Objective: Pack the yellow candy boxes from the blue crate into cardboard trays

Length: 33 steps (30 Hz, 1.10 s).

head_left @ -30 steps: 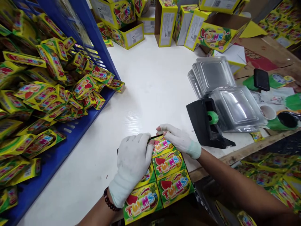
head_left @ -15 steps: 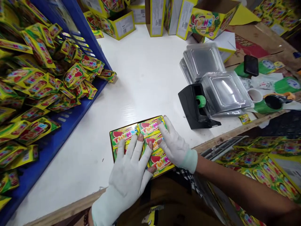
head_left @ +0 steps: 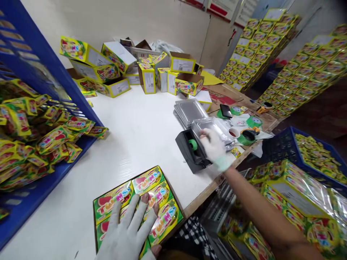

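a flat box [head_left: 171, 191] is seen at seven o'clock, near the front edge of the white worktop [head_left: 121, 126]. it is filled with bright packs [head_left: 148, 180] in yellow and green, with "twins" and a red melon shown on them. the packs are laid side by side, face up. the packs at the lower left are partly hidden by the left hand [head_left: 123, 234], which is rested on top of them. its grip is spread wide, and nothing is pinched in it. a white glove is worn on each hand, and some bare fingertips are shown on the left one. the right hand [head_left: 214, 144] is held out at four o'clock, just beside the black tape holder [head_left: 187, 155] and in front of the clear plastic trays [head_left: 191, 112]. it is blurred, so it cannot be told whether its grip is wide or narrow, or if anything is touched by it. a green roll [head_left: 193, 144] is held in the tape holder. at nine o'clock, small packets [head_left: 54, 139] are piled in a blue crate [head_left: 40, 195]. empty boxes [head_left: 188, 82] are set along the back, from eleven to twelve o'clock. a white cup [head_left: 234, 133] is placed at three o'clock.
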### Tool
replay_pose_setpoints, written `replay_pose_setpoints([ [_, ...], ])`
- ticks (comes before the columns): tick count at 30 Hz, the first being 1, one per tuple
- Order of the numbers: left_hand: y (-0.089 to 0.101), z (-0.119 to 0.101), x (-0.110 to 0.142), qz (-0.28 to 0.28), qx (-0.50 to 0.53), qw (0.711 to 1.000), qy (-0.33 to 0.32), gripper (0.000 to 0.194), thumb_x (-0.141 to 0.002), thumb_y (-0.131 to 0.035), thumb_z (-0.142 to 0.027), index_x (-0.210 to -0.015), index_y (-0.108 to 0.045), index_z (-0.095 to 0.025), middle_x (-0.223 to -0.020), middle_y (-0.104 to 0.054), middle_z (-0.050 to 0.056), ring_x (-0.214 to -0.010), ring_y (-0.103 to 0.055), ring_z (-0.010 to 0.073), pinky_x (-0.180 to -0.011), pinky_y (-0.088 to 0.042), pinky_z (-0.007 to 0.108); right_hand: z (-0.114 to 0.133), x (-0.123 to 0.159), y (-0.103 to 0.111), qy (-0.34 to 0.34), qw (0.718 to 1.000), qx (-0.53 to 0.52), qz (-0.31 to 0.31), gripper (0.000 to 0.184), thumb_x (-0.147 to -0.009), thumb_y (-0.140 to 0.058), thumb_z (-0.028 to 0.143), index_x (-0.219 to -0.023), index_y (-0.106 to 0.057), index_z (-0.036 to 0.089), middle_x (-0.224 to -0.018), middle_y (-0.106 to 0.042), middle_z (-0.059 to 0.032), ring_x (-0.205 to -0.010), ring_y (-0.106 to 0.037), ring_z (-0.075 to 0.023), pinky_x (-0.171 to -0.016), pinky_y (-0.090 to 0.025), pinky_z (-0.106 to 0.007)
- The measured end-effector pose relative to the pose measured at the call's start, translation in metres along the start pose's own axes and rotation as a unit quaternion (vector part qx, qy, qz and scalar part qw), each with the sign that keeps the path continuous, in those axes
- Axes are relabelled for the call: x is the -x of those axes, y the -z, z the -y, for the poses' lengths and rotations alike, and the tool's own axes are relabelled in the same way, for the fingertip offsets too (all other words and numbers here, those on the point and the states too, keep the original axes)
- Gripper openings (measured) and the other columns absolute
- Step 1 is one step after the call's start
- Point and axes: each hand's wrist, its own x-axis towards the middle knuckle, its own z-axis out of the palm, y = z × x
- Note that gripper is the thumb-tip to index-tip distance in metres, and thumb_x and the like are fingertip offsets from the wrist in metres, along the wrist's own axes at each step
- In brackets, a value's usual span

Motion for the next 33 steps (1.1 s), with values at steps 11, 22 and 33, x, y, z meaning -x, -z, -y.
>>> replay_pose_setpoints([
  [11,-0.002,0.002,-0.005,-0.009,-0.01,1.0,-0.004,0.058,-0.082,-0.052,-0.066,-0.126,-0.066,-0.031,-0.134,-0.064,0.01,-0.123,-0.055,0.0392,-0.116,-0.001,0.062,-0.062,-0.071,0.045,-0.216,0.948,0.004,0.235,0.028,-0.096,-0.06,0.035,-0.114,-0.062,0.014,-0.106,-0.065,-0.0061,-0.086,-0.065,-0.0156,-0.074,-0.057,-0.033],
  [22,-0.002,0.001,-0.004,-0.012,0.019,1.0,0.007,0.057,-0.083,-0.054,-0.064,-0.128,-0.064,-0.031,-0.136,-0.062,0.01,-0.126,-0.053,0.04,-0.116,-0.003,0.064,-0.051,-0.073,0.043,-0.189,0.951,0.066,0.236,0.034,-0.096,-0.06,0.035,-0.123,-0.059,0.015,-0.119,-0.062,-0.009,-0.099,-0.064,-0.02,-0.083,-0.057,-0.04],
  [33,0.028,0.032,0.005,-0.092,0.152,0.969,0.168,0.073,-0.088,-0.051,-0.047,-0.155,-0.022,-0.038,-0.161,-0.03,0.002,-0.138,-0.046,0.0336,-0.102,-0.051,0.049,0.03,-0.048,0.057,0.003,0.965,0.177,0.195,0.014,-0.092,-0.056,0.027,-0.09,-0.064,0.016,-0.105,-0.065,-0.0119,-0.101,-0.058,-0.0238,-0.096,-0.045,-0.04],
])
